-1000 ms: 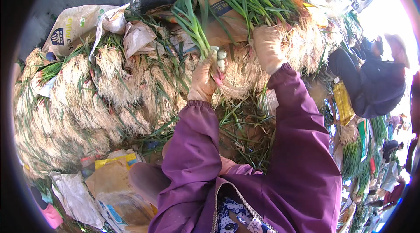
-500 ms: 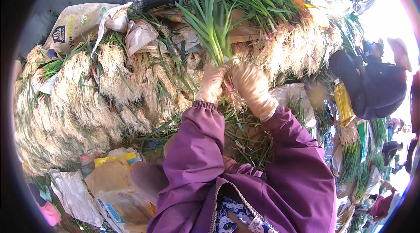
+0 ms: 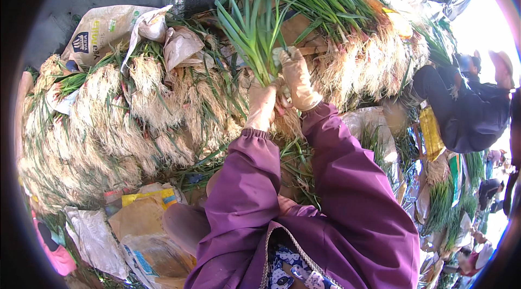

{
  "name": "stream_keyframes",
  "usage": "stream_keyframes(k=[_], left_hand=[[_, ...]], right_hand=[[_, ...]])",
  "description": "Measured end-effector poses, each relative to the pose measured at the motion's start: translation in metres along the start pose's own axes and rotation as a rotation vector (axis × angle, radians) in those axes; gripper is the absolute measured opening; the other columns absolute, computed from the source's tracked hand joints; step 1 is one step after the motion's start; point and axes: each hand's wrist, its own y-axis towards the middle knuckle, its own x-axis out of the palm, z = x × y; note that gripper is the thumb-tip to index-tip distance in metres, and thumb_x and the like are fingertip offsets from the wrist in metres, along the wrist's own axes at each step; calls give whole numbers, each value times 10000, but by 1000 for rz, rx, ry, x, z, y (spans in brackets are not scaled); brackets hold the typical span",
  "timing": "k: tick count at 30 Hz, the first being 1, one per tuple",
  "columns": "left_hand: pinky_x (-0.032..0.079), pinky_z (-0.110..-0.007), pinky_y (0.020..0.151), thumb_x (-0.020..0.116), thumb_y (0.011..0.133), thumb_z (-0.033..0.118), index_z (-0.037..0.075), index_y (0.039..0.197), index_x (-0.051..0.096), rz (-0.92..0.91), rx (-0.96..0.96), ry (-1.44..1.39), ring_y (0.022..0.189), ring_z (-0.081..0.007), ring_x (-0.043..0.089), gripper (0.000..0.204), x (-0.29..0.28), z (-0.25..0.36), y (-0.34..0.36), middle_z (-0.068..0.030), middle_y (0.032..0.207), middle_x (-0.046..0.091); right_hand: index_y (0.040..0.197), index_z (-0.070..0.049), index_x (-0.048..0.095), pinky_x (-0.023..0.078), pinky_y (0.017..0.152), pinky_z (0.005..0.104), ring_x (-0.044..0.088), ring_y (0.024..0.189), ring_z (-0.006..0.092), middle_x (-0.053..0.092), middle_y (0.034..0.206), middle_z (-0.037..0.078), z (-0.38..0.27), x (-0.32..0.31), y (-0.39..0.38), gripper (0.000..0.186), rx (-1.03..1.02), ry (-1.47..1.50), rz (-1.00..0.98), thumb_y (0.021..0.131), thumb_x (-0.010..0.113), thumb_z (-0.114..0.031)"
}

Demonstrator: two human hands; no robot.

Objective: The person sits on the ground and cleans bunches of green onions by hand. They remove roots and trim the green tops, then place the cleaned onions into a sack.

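My left hand (image 3: 261, 103), in a beige glove, is closed around the lower stems of a bunch of long-leafed green onions (image 3: 251, 45), leaves pointing away from me. Pinkish bulbs and pale roots hang below the grip, partly hidden. My right hand (image 3: 298, 83), also gloved, is against the bunch's right side with fingers curled at the stems, just above and right of my left hand. Behind lies a pile of onion plants (image 3: 320, 1) with root ends (image 3: 361, 66) toward me; a long row of rooty bundles (image 3: 108, 121) lies left.
A printed sack (image 3: 103, 29) tops the left row. Flattened sacks (image 3: 141, 218) lie lower left, cut leaves (image 3: 293, 164) beneath my arms. A person in dark clothing (image 3: 461, 110) crouches at right beside a yellow sack (image 3: 431, 134); others are farther back.
My right hand came from the back pile down beside my left, then slid up along the stems. The bunch in my left hand has grown fuller.
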Motion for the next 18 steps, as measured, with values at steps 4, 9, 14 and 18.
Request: stream_keyframes(k=[4,9,14,18], left_hand=[[449,-280,327,600,876,32,-7,998,560,-38,-43,-181,449,-181,572,134,0,1,5,-85,656,612],[506,-226,414,605,905,124,30,1062,549,-317,-81,-510,545,-113,583,192,-16,19,-1,-77,759,625],[455,-186,387,625,902,198,16,1117,536,-474,114,-726,558,-86,556,295,-60,50,-7,-69,824,618],[403,-178,393,610,906,173,-28,1076,575,-472,-26,-922,552,-96,516,266,-64,40,12,-74,842,632]], right_hand=[[1057,-84,590,373,415,261,486,537,109,526,704,-22,0,-10,2,217,253,382,-79,988,468,-250],[1026,-36,611,272,329,225,343,414,63,415,578,-60,-6,-45,25,302,363,558,27,993,407,-257],[1063,1,581,386,496,220,434,581,78,486,694,-16,26,-74,50,237,955,2001,9,969,478,-191],[1113,21,516,497,564,275,558,701,139,563,877,67,72,-59,-24,277,645,3924,547,932,508,-188]])
